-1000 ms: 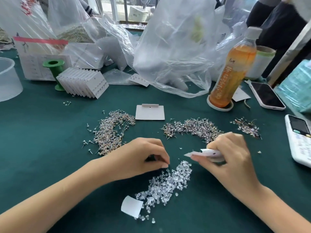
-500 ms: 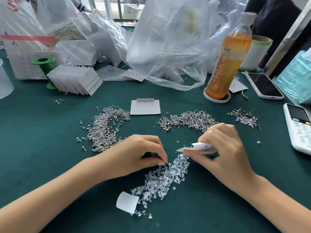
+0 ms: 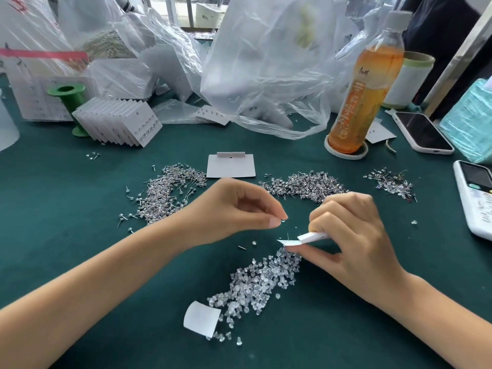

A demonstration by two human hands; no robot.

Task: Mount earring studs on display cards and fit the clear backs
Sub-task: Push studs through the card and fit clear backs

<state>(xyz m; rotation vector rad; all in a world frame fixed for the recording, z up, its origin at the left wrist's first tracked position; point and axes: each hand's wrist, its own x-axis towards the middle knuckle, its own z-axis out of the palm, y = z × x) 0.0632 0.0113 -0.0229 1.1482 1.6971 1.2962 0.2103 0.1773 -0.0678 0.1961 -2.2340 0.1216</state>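
Now the left hand [image 3: 234,209] pinches a clear back [image 3: 282,221] while the right hand [image 3: 354,235] grips a display card [image 3: 306,238].

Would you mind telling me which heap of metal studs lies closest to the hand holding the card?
The middle heap, just beyond the right hand; the other two heaps lie farther off.

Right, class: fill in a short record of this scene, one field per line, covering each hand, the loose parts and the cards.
left hand: pinches a clear back at its fingertips, raised off the cloth
right hand: holds a display card edge-on, stud posts poking up
clear backs pile: below the hands
stud piles: one left, one centre, a smaller one right
spare card: flat, behind the hands
finished cards stack: far left
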